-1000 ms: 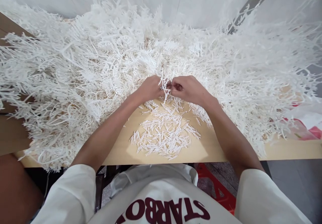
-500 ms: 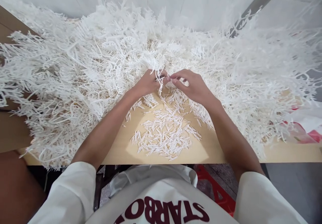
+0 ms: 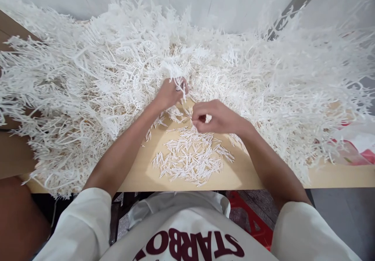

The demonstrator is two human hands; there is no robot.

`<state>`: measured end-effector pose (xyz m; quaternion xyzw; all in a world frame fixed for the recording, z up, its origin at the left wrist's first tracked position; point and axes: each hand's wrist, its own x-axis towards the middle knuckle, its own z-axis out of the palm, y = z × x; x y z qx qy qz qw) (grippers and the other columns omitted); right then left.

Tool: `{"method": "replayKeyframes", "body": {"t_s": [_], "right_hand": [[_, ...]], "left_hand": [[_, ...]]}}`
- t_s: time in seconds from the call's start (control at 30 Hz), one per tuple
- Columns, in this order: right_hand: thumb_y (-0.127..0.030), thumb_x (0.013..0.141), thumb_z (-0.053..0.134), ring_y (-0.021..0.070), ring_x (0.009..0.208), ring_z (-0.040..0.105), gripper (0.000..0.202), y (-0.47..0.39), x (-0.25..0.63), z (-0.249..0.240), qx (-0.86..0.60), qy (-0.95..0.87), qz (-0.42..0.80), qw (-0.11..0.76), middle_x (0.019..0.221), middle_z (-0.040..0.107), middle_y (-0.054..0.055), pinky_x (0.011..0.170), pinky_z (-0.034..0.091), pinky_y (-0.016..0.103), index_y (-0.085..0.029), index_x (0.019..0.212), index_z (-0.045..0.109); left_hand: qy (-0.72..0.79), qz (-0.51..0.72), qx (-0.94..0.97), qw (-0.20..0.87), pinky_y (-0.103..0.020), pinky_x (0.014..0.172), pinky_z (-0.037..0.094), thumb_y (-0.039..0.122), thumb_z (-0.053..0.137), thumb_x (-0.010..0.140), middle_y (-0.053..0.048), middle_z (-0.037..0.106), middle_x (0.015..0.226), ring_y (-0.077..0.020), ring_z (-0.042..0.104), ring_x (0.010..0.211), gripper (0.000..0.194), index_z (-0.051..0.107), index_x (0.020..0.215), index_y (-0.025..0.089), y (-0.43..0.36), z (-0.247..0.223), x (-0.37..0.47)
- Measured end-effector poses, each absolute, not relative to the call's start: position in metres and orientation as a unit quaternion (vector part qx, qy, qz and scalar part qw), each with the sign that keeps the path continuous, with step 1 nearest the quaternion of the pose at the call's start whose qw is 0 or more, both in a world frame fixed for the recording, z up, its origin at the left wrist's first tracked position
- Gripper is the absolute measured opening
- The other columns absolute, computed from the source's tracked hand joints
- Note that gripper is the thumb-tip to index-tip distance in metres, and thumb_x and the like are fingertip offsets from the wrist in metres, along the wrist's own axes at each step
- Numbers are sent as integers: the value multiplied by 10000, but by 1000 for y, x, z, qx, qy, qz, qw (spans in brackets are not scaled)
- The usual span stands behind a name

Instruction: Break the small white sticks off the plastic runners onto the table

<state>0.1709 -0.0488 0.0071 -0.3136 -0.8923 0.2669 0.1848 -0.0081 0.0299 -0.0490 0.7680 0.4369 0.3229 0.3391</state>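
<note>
My left hand (image 3: pixel 171 93) is closed around a white branched strand (image 3: pixel 180 84), whose forked ends stick out above and below the fingers. Lower and to the right, my right hand (image 3: pixel 216 116) has its thumb and fingers curled into a pinch; whatever is at the fingertips is too small to make out. The two hands are apart. Beneath them, short white sticks (image 3: pixel 193 157) lie scattered in a loose pile on the wooden tabletop (image 3: pixel 137 179).
A large tangled heap of white branched strands (image 3: pixel 88 77) spreads along the back and both sides of the table. At the right edge lies a clear and red plastic bag (image 3: pixel 354 147). Brown cardboard (image 3: pixel 14 151) stands at left, and a red stool (image 3: pixel 252 222) is below the table.
My right hand has pulled away from my left, down and toward me, its fingers now more curled. My left hand has shifted slightly left, still with the branched strand.
</note>
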Motion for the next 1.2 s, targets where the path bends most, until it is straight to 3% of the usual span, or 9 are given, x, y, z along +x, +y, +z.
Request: {"method": "replayKeyframes", "body": {"t_s": [0.07, 0.2, 0.3, 0.43, 0.6, 0.8, 1.0, 1.13, 1.2], "right_hand": [[-173, 803, 520, 84, 628, 501, 118, -55, 169, 13, -309, -888, 248, 234, 672, 574, -38, 620, 388, 241, -208, 698, 562], [-318, 910, 460, 193, 883, 572, 186, -40, 182, 7, -480, -800, 98, 348, 965, 648, 64, 755, 449, 352, -250, 985, 616], [-410, 930, 440, 226, 995, 559, 256, -23, 194, -5, -507, -804, 91, 297, 1048, 642, 72, 852, 432, 398, -266, 1047, 615], [-357, 936, 441, 178, 854, 563, 225, -18, 196, -12, -444, -864, 130, 196, 915, 653, 38, 773, 413, 334, -243, 973, 632], [-225, 858, 489, 144, 683, 470, 184, -25, 188, -9, -403, -892, 50, 198, 660, 538, 6, 656, 359, 299, -208, 691, 565], [-142, 900, 346, 180, 757, 459, 275, -32, 184, -7, -343, -926, -82, 131, 715, 543, 40, 685, 351, 348, -221, 735, 551], [-105, 911, 347, 170, 786, 471, 275, -31, 186, -11, -327, -926, -105, 159, 717, 524, 25, 698, 381, 345, -221, 750, 538], [-140, 912, 393, 153, 747, 477, 223, -43, 181, -6, -319, -913, -102, 232, 720, 526, 11, 679, 416, 333, -219, 768, 545], [-205, 928, 416, 157, 755, 501, 192, -48, 180, 0, -335, -897, -88, 275, 743, 541, 9, 711, 443, 350, -233, 810, 565]], "left_hand": [[438, 346, 754, 346, -231, 619, 389, 249, 518, 802, 3, 569, 676, -85, 443, 625, 117, 566, 729, 171, 33, -48, -13], [405, 325, 765, 381, -223, 615, 391, 355, 522, 839, 12, 549, 665, -80, 440, 622, 213, 571, 749, 169, 27, -37, -11], [396, 317, 767, 394, -222, 609, 381, 374, 530, 843, 20, 529, 654, -71, 417, 603, 243, 570, 725, 165, 20, -29, -6], [379, 320, 773, 395, -227, 632, 369, 336, 536, 838, 27, 516, 663, -69, 410, 619, 209, 575, 728, 162, 19, -30, -6], [341, 266, 823, 369, -231, 599, 324, 227, 543, 791, 38, 462, 612, -74, 378, 599, 102, 575, 717, 165, 22, -37, -7], [326, 290, 806, 400, -238, 601, 307, 151, 498, 741, 35, 425, 623, -77, 359, 613, 65, 538, 691, 159, 18, -41, 1], [339, 326, 746, 472, -238, 524, 232, 221, 529, 752, 39, 346, 578, -72, 281, 559, 137, 480, 634, 172, 16, -43, 7], [423, 333, 728, 425, -241, 514, 230, 142, 520, 759, 38, 373, 562, -69, 296, 535, 132, 477, 636, 168, 23, -47, 0], [438, 376, 707, 408, -239, 543, 280, 194, 535, 803, 37, 378, 571, -71, 321, 553, 180, 465, 638, 171, 27, -47, -5]]}}
